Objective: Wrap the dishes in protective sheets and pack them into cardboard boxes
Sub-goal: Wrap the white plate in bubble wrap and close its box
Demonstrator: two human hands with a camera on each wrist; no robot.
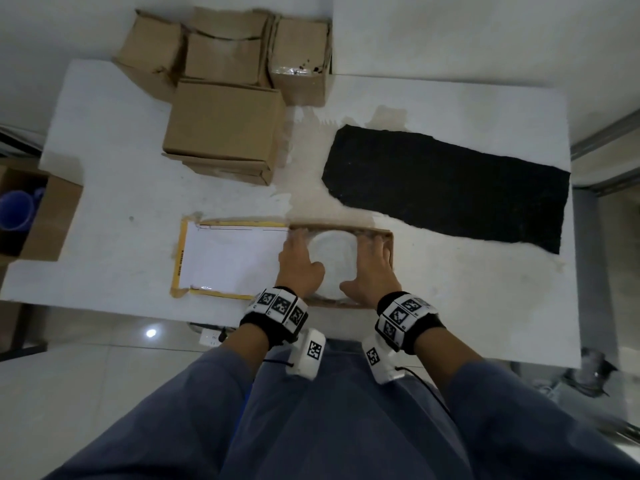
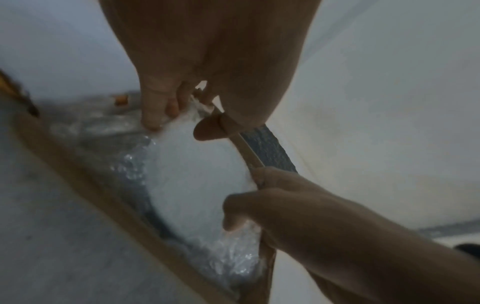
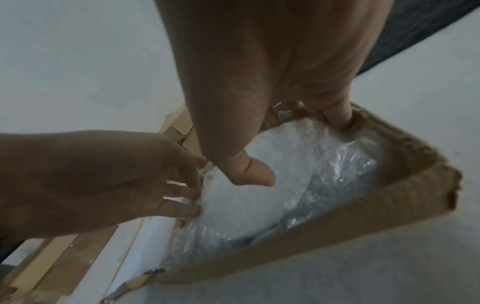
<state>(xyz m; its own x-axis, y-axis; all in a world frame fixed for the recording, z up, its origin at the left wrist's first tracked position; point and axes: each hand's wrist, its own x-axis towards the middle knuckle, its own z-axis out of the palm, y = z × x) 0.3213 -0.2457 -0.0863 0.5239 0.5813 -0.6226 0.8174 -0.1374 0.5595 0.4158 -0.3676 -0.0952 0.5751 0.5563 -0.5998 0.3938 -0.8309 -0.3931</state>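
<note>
A bubble-wrapped white plate (image 1: 334, 258) (image 2: 192, 181) (image 3: 259, 205) lies inside an open shallow cardboard box (image 1: 391, 244) (image 2: 78, 168) (image 3: 337, 222) at the table's near edge. My left hand (image 1: 299, 261) (image 2: 179, 121) grips the plate's left edge, fingers curled down over the rim and thumb on top. My right hand (image 1: 372, 268) (image 3: 296, 146) grips the right edge, fingers tucked down beside the box wall and thumb pressing on the wrap. The box's white-lined flap (image 1: 225, 258) with yellow tape lies open to the left.
Several closed cardboard boxes (image 1: 225, 129) stand at the back left of the white table (image 1: 467, 306). A black mat (image 1: 446, 181) lies at the right. Off the table's left edge, an open box holds a blue cup (image 1: 17, 209).
</note>
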